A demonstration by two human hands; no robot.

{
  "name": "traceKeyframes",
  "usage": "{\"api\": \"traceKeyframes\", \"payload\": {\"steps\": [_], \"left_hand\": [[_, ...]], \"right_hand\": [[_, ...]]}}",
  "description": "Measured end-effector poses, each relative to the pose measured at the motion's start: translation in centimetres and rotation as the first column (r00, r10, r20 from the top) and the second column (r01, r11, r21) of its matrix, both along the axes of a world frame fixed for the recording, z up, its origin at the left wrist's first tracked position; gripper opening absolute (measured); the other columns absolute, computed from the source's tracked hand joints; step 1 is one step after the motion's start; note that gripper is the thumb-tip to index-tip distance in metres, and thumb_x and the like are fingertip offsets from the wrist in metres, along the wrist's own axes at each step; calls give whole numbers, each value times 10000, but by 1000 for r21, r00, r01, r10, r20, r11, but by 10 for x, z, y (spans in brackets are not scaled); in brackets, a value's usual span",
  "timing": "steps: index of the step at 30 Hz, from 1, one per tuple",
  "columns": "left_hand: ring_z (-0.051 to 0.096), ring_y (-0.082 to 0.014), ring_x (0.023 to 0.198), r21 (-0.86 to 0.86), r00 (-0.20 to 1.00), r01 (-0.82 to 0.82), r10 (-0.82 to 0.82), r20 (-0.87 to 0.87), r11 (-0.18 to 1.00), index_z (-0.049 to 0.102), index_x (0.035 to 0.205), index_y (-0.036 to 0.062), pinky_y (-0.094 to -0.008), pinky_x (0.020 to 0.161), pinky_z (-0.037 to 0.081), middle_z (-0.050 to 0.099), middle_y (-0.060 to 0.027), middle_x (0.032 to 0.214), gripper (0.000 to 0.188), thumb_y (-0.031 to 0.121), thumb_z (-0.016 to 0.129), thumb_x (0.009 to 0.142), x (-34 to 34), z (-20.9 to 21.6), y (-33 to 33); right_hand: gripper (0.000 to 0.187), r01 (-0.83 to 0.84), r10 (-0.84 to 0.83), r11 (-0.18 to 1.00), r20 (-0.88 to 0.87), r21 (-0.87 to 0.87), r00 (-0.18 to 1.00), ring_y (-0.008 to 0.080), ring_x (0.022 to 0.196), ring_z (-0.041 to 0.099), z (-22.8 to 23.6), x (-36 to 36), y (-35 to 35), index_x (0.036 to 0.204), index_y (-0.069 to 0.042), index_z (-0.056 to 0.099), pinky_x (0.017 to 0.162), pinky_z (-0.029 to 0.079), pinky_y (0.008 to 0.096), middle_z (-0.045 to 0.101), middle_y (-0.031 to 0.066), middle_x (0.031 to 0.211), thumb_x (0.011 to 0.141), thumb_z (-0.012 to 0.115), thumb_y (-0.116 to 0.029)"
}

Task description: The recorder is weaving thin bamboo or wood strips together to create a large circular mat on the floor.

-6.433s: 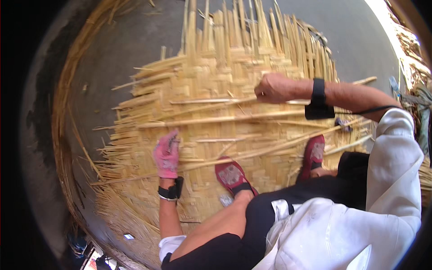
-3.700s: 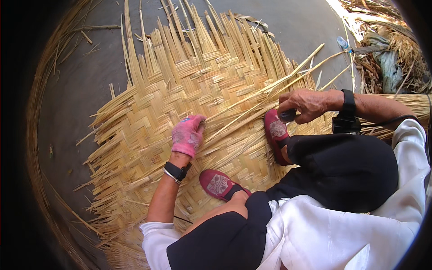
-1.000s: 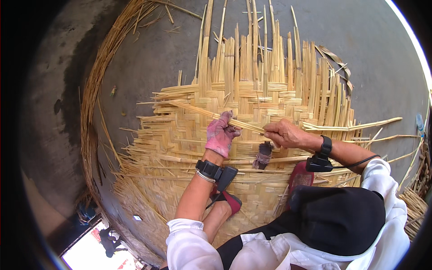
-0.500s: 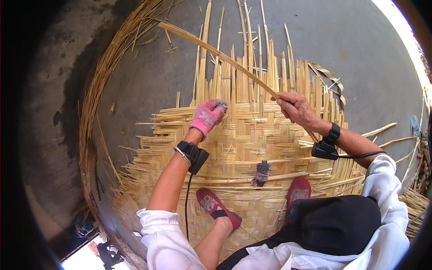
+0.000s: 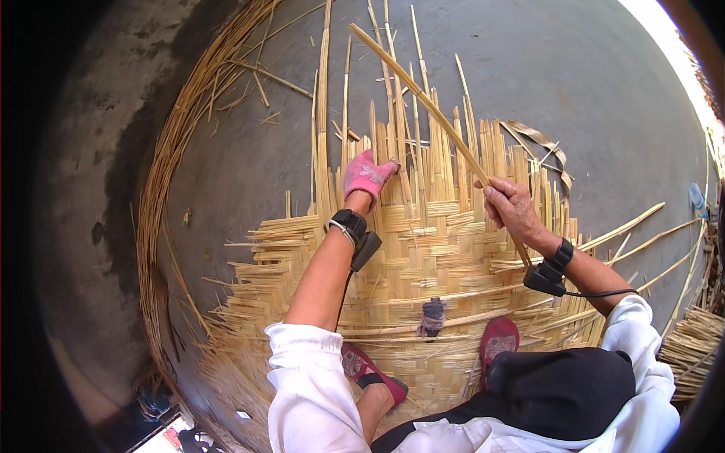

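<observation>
A woven mat of split, straw-coloured reed (image 5: pixel 438 260) lies on the floor under my feet, its loose upright ends fanning out at the far side. My right hand (image 5: pixel 513 211), bare, is closed round a long flat reed strip (image 5: pixel 423 98), which slants up to the far left and passes below the hand toward the wrist. At the far edge of the weave, my left hand (image 5: pixel 368 177) in a pink glove is closed over the upright reed ends (image 5: pixel 400 158). Its thumb points right; the other fingers are mostly hidden.
A dark cloth-wrapped tool (image 5: pixel 433 317) lies on the mat between my maroon shoes (image 5: pixel 500 343). Long bundled reeds (image 5: pixel 162 174) curve along the left. Cut reeds (image 5: pixel 691 355) are piled at right, near a plastic bottle (image 5: pixel 696 198). Loose scraps lie on the grey floor.
My left hand has moved away from me and slightly right, from above the weave to the upright reed ends. The strip in my right hand has swung steeper, its far tip shifting right.
</observation>
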State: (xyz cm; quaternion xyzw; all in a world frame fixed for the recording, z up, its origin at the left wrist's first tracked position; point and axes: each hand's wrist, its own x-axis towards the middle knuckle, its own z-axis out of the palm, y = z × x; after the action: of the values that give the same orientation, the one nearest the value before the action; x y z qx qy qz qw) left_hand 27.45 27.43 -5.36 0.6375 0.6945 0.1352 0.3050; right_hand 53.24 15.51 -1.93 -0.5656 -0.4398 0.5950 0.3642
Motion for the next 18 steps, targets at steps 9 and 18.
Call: {"api": "traceKeyframes", "payload": {"steps": [9, 18], "left_hand": [[580, -358, 884, 113, 958, 68, -33, -284, 991, 556, 943, 20, -415, 764, 470, 594, -193, 954, 377, 252, 678, 672, 15, -12, -4], [606, -156, 717, 7, 954, 43, -43, 295, 999, 605, 976, -8, -255, 662, 484, 642, -58, 811, 231, 61, 604, 755, -2, -33, 0]], "right_hand": [[275, 2, -2, 1000, -17, 17, 1000, 28, 407, 407, -4, 3, 1, 1084, -4, 566, 355, 362, 177, 442, -28, 522, 934, 436, -195], [267, 43, -42, 998, -5, 52, 999, 31, 411, 413, 4, 18, -5, 1075, 3, 567, 358, 354, 176, 450, -21, 532, 929, 437, -177]]}}
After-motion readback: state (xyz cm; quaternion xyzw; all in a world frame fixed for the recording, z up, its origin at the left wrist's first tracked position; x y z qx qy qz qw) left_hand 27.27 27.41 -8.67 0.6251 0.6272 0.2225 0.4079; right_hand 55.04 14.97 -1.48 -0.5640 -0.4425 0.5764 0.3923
